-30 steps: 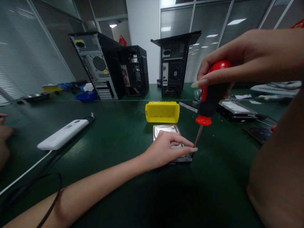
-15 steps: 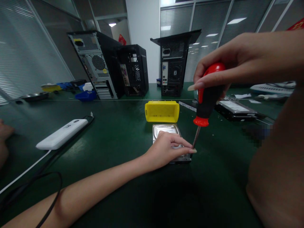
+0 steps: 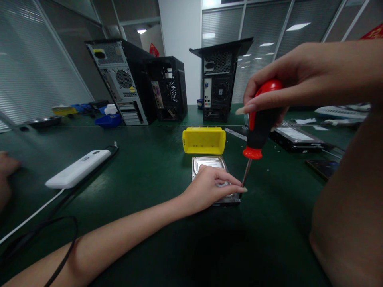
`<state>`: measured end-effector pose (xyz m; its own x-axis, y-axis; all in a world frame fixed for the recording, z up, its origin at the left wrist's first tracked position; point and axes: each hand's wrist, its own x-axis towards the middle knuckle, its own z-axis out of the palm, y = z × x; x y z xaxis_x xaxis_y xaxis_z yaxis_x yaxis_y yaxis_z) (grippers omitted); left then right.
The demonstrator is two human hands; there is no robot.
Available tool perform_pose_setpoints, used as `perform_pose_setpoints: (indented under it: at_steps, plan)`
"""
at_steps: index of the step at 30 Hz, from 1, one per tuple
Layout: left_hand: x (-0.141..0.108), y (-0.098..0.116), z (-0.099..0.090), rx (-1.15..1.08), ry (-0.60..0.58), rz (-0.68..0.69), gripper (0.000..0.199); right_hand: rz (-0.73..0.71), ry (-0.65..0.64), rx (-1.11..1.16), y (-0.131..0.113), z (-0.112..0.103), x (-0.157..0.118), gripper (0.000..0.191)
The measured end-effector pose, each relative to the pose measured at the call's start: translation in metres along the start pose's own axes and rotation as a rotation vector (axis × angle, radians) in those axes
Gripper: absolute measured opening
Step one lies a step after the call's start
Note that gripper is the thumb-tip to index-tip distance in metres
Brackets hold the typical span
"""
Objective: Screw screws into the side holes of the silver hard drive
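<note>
A silver hard drive lies flat on the green table, partly hidden under my left hand. The thumb and forefinger of that hand are pinched round the lower shaft of a screwdriver at the drive's near right corner. Above it, my right hand is closed around the red and black handle. The screwdriver stands slightly tilted, its top leaning right. Fingers hide its tip, so any screw under it cannot be seen.
Just behind the drive is a yellow bin. More drives lie at the right, near a dark flat device. A white power bank with cables lies left. Computer cases stand behind. Another person's hand shows at the left edge.
Both my hands and the screwdriver keep almost the same place, with a very slight shift left. The other person's hand at the left edge has come a little further into view.
</note>
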<state>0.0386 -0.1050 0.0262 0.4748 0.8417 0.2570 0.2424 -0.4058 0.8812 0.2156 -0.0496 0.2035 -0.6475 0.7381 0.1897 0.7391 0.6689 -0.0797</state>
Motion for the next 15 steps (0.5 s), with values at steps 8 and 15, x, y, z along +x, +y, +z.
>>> perform_pose_setpoints:
  at_steps: [8,15]
  plan:
    - [0.0009,-0.0012,-0.0006,0.021,-0.019,0.012,0.010,-0.013,-0.013,-0.007,0.0016,0.0006,-0.0008,0.066]
    - [-0.0002,0.0003,-0.0016,0.072,-0.026,0.021,0.010,0.034,-0.067,0.019,0.0003,0.0018,-0.0011,0.066]
